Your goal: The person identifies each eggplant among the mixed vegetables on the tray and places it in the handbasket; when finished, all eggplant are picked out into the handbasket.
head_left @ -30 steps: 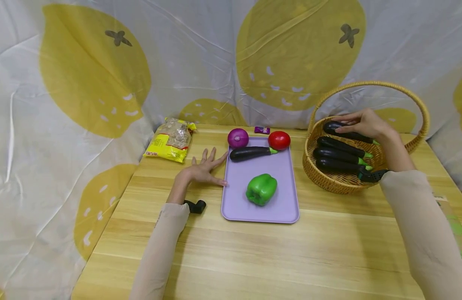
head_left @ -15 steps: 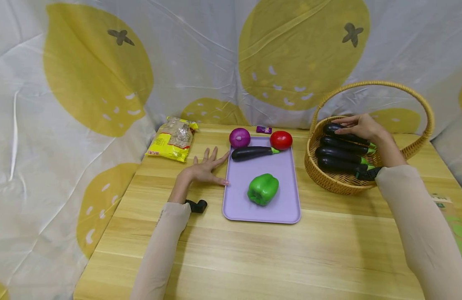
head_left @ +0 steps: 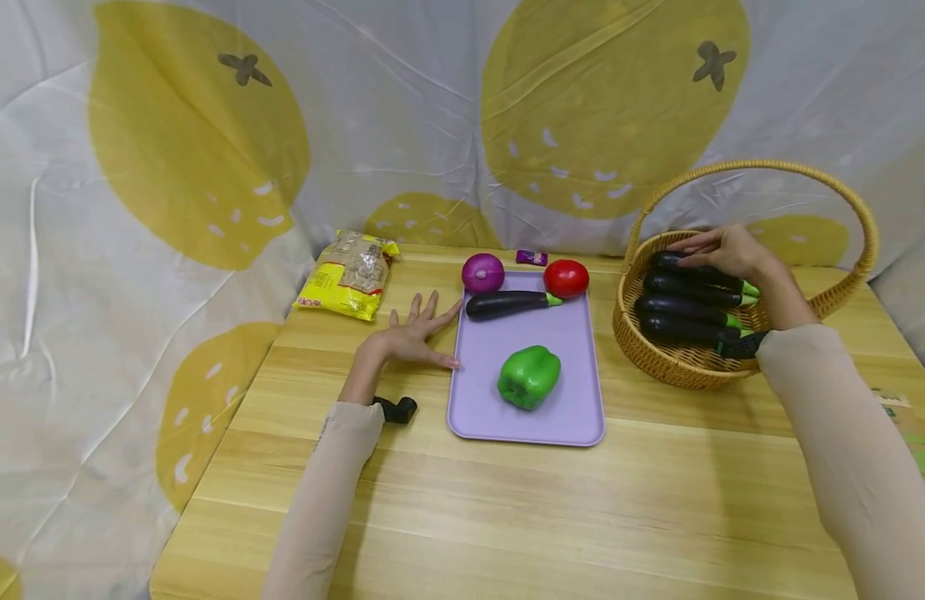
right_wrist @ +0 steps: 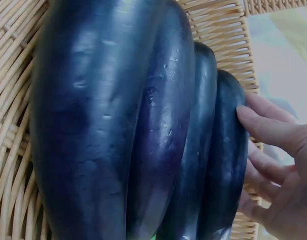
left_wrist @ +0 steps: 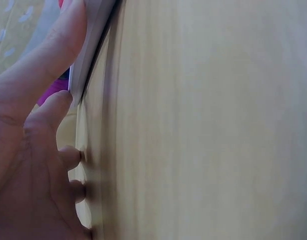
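In the head view, my right hand is inside the wicker basket, holding the farthest of several dark eggplants lying side by side. The right wrist view has my thumb on top of that eggplant, with the other fingers along its outer side. A purple tray lies mid-table. My left hand rests beside it with spread fingers, thumb and index finger at its left rim. On the tray are a green bell pepper and another eggplant; a red onion and a tomato sit at its far corners.
A yellow snack bag lies at the back left. Behind the tray is a small purple packet. The basket's tall handle arches over my right hand. A printed cloth hangs along the back.
My right hand has moved the farthest eggplant slightly toward the others in the basket, closing the gap to its neighbour. My left hand keeps its place at the tray. The head view has shifted slightly.
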Available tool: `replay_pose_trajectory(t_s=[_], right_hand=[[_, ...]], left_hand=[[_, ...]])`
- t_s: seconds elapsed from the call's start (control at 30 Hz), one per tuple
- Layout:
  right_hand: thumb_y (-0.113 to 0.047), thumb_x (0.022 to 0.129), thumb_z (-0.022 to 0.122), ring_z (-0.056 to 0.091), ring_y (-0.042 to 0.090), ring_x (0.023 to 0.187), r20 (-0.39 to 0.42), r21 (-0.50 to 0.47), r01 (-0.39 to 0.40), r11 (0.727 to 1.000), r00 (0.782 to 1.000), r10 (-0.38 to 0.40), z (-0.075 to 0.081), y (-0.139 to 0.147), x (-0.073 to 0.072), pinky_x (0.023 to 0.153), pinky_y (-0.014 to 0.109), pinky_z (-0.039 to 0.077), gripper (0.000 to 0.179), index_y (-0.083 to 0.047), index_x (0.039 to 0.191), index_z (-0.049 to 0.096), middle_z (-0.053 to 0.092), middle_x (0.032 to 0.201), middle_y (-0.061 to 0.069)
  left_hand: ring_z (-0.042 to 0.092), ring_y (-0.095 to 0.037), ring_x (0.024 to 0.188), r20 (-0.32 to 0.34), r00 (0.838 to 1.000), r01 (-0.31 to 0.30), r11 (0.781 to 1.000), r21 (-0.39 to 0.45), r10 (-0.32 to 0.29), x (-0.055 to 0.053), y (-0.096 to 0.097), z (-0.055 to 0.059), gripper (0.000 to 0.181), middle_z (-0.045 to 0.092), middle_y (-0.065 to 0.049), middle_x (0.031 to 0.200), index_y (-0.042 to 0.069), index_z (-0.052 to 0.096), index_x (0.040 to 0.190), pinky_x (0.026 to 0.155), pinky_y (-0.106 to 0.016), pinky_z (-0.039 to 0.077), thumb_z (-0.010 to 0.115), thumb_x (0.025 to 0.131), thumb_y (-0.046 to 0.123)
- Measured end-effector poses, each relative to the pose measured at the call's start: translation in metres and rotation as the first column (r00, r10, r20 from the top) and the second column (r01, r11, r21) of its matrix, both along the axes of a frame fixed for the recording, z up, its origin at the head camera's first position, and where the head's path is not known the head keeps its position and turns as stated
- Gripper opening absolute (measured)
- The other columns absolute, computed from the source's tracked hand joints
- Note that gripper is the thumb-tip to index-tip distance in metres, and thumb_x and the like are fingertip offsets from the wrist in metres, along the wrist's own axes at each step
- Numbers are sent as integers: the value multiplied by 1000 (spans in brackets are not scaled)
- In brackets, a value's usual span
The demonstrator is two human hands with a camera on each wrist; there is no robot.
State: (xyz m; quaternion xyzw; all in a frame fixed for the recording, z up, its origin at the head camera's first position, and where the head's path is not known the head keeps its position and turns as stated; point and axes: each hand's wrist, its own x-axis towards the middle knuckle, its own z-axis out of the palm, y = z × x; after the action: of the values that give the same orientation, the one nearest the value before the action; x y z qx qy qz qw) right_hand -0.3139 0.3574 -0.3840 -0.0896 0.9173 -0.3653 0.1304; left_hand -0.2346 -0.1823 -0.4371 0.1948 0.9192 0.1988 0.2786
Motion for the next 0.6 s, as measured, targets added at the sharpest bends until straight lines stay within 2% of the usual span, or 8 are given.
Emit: replay_pose_trajectory(t_s=[0.07,0.17,0.23,0.5,0.6], right_hand=[[-9,101,66,62,-17,86,20,17,-21,1000,1000,21,0,0,0,68,16,49,35,-2,135,67,71,130,20],[-17,100,69,59,-19,85,38,70,-52,996,998,50,-3,1,-1,76,11,51,40,-3,137,66,72,128,22],[-23,99,71,57,-19,86,42,104,-68,992,997,64,-5,1,0,77,11,49,43,-5,138,66,72,129,21],[-25,97,74,59,-17,90,71,84,-82,993,995,76,-11,2,1,78,14,52,46,-7,138,67,69,135,22],[-26,97,75,66,-6,99,83,99,-85,991,994,77,-10,1,1,78,13,52,48,-6,139,65,67,137,24]], left_hand=[[-32,-39,155,-2,1000,3,1000,-2,-3,0,0,0,109,-30,-13,170,41,-3,165,118,-75,-21,73,89,61],[-32,-39,155,-1,1000,4,1000,-2,-4,-1,0,0,109,-29,-14,170,41,-3,165,118,-75,-20,73,89,61],[-32,-39,155,1,1000,4,1000,-3,-4,-1,0,0,109,-29,-14,170,41,-3,165,118,-75,-20,73,89,61],[-32,-41,155,-3,1000,11,1000,2,-11,-2,-1,0,111,-30,-15,169,39,-3,165,117,-76,-20,73,88,62],[-32,-40,155,-3,1000,10,1000,-4,-10,-2,0,0,111,-29,-15,170,41,-3,165,117,-76,-20,73,88,63]])
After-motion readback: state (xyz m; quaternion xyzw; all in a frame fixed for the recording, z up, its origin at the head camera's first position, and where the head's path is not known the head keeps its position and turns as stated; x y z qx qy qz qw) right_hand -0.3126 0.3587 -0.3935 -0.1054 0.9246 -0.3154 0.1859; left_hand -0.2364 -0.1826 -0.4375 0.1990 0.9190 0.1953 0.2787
